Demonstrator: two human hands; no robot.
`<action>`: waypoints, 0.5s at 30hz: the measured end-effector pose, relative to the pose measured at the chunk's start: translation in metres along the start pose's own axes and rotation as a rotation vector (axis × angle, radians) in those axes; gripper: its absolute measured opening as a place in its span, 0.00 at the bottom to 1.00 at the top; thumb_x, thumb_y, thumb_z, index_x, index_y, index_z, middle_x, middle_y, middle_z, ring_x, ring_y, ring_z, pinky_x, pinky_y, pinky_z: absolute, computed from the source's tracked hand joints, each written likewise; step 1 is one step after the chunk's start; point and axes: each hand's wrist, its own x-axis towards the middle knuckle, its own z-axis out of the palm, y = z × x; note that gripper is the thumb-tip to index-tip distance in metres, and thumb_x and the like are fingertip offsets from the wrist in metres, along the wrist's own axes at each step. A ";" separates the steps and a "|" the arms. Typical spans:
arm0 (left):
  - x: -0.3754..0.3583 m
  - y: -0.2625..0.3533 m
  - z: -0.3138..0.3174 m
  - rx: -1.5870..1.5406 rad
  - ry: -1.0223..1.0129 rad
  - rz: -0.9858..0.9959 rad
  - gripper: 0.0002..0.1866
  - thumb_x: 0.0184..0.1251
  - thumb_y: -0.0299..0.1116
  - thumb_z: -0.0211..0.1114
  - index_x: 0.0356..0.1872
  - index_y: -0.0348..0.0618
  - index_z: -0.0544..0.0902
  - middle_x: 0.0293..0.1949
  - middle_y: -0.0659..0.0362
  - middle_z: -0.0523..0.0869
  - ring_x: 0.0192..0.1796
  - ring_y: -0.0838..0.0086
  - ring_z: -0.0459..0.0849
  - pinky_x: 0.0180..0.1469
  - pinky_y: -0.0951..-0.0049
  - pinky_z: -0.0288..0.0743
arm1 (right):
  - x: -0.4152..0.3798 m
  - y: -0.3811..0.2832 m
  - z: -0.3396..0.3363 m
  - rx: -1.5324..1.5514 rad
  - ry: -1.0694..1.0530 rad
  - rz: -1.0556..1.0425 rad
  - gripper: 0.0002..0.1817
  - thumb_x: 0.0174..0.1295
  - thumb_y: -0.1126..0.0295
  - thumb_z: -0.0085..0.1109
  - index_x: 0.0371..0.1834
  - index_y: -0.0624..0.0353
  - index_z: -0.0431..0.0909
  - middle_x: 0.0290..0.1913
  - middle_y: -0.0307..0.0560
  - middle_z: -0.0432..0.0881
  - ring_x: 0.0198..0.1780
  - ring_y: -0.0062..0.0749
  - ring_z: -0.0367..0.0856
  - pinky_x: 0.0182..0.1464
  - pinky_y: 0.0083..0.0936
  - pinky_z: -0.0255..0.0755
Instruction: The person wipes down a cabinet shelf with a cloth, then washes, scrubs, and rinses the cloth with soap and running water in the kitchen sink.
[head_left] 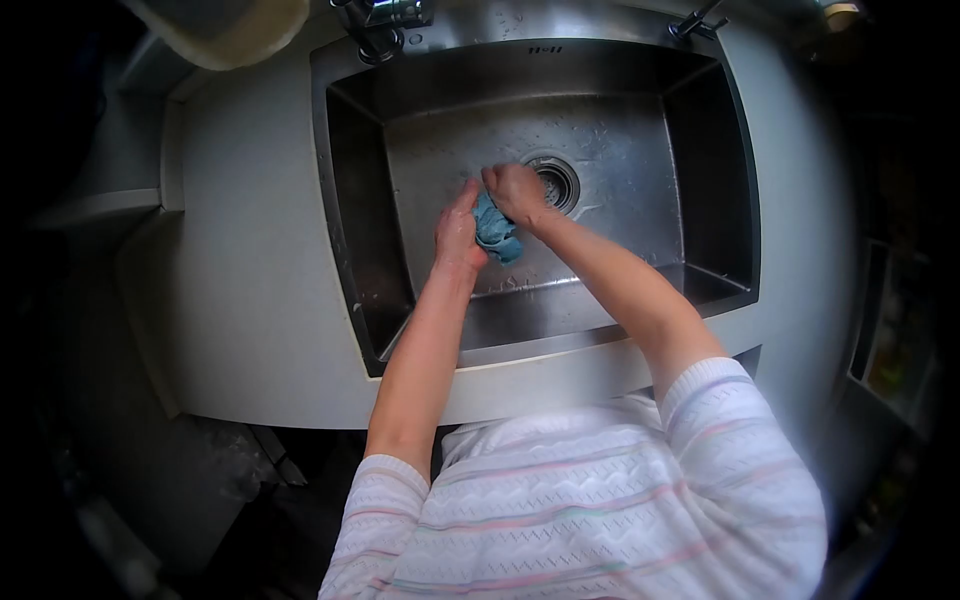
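Note:
A crumpled blue-green cloth point(497, 235) is bunched between my two hands, above the floor of a steel sink point(620, 140). My left hand point(458, 230) is closed on its left side, with the thumb side toward the cloth. From the upper right, my right hand point(513, 190) grips the cloth's top end, its fingers curled in. Just right of that hand lies the round drain point(553, 185), partly covered by it. The fingertips inside the cloth are hidden.
A faucet base point(378, 38) stands at the sink's back left, and a smaller tap fitting point(697, 25) at the back right. Pale countertop point(260, 250) surrounds the basin. A whitish rounded object point(230, 30) hangs into view at the upper left. Water drops dot the sink floor.

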 end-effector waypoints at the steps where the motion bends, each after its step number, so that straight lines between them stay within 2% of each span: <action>1: 0.003 0.004 -0.003 -0.054 -0.058 -0.010 0.10 0.63 0.40 0.56 0.31 0.44 0.74 0.27 0.60 0.77 0.31 0.71 0.78 0.37 0.69 0.74 | 0.008 0.020 0.001 -0.008 -0.010 0.066 0.22 0.57 0.51 0.47 0.24 0.61 0.78 0.26 0.58 0.79 0.33 0.49 0.79 0.39 0.38 0.71; 3: 0.012 0.012 -0.020 -0.174 -0.161 -0.033 0.10 0.62 0.39 0.58 0.35 0.43 0.75 0.29 0.59 0.77 0.31 0.71 0.79 0.38 0.70 0.75 | -0.005 0.031 -0.021 0.283 -0.241 0.143 0.23 0.55 0.50 0.51 0.26 0.62 0.78 0.27 0.53 0.80 0.31 0.39 0.79 0.38 0.32 0.72; 4: 0.018 0.016 -0.025 -0.214 -0.118 -0.039 0.13 0.59 0.37 0.61 0.36 0.36 0.74 0.31 0.58 0.76 0.33 0.70 0.77 0.36 0.69 0.74 | -0.009 0.032 -0.036 0.430 -0.354 0.171 0.23 0.54 0.49 0.54 0.26 0.63 0.78 0.27 0.51 0.80 0.31 0.34 0.79 0.37 0.29 0.72; 7: 0.020 0.019 -0.030 -0.109 -0.063 0.110 0.11 0.59 0.35 0.62 0.34 0.38 0.75 0.31 0.58 0.76 0.32 0.70 0.77 0.36 0.70 0.73 | -0.022 0.025 -0.068 0.845 -0.495 0.263 0.21 0.51 0.53 0.61 0.30 0.63 0.77 0.30 0.43 0.79 0.32 0.23 0.76 0.36 0.21 0.71; 8: 0.021 0.019 -0.029 -0.106 -0.044 0.101 0.10 0.59 0.35 0.61 0.33 0.38 0.75 0.31 0.58 0.76 0.32 0.70 0.77 0.36 0.70 0.73 | -0.014 0.026 -0.072 0.995 -0.549 0.350 0.15 0.50 0.62 0.63 0.34 0.61 0.76 0.32 0.40 0.78 0.35 0.22 0.77 0.36 0.19 0.71; 11: 0.029 0.012 -0.028 -0.112 -0.008 0.050 0.10 0.61 0.36 0.59 0.32 0.39 0.76 0.32 0.59 0.77 0.33 0.69 0.78 0.37 0.70 0.74 | 0.006 0.002 -0.074 1.080 -0.438 0.350 0.16 0.53 0.64 0.59 0.37 0.66 0.75 0.30 0.40 0.76 0.36 0.24 0.76 0.38 0.18 0.71; 12: 0.035 0.011 -0.033 -0.121 -0.007 0.012 0.10 0.62 0.38 0.58 0.33 0.40 0.76 0.32 0.59 0.78 0.35 0.68 0.78 0.38 0.70 0.74 | 0.008 -0.014 -0.069 0.829 -0.359 0.337 0.14 0.55 0.64 0.55 0.36 0.64 0.76 0.27 0.45 0.78 0.36 0.32 0.79 0.39 0.24 0.72; 13: 0.041 0.009 -0.038 -0.133 -0.002 -0.025 0.11 0.63 0.39 0.56 0.34 0.41 0.76 0.32 0.60 0.78 0.36 0.67 0.78 0.39 0.69 0.75 | -0.001 -0.037 -0.055 0.512 -0.208 0.074 0.14 0.55 0.62 0.55 0.35 0.63 0.77 0.26 0.49 0.78 0.36 0.37 0.79 0.39 0.27 0.72; 14: 0.040 0.003 -0.046 -0.248 -0.283 -0.013 0.11 0.63 0.38 0.56 0.35 0.41 0.76 0.33 0.59 0.78 0.37 0.67 0.78 0.40 0.68 0.75 | -0.013 -0.053 -0.043 0.187 -0.058 -0.177 0.15 0.56 0.60 0.54 0.33 0.62 0.78 0.25 0.53 0.77 0.35 0.42 0.79 0.39 0.30 0.73; 15: 0.035 -0.004 -0.055 -0.367 -0.565 -0.001 0.11 0.63 0.38 0.55 0.36 0.41 0.76 0.34 0.59 0.79 0.38 0.67 0.79 0.41 0.67 0.75 | -0.012 -0.053 -0.039 0.146 -0.053 -0.162 0.15 0.56 0.59 0.52 0.32 0.61 0.78 0.25 0.54 0.78 0.35 0.43 0.79 0.39 0.32 0.72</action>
